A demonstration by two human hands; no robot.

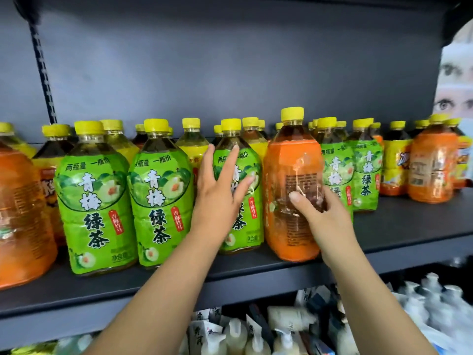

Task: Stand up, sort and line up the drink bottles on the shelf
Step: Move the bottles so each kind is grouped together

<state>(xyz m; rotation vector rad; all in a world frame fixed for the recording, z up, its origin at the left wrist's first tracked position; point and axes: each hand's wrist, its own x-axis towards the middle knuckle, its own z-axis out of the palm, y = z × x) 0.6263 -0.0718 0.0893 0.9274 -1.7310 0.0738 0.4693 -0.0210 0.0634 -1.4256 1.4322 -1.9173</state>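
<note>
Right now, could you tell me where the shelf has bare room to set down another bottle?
The dark grey shelf is bare at its front right, ahead of the small orange-labelled bottle and beside the large orange-labelled bottle the right hand grips. Left of it, green-labelled tea bottles crowd together.

5 green-label bottles, 2 hands

Both arms reach forward: left hand flat with fingers spread, right hand curled in a grip.
</note>
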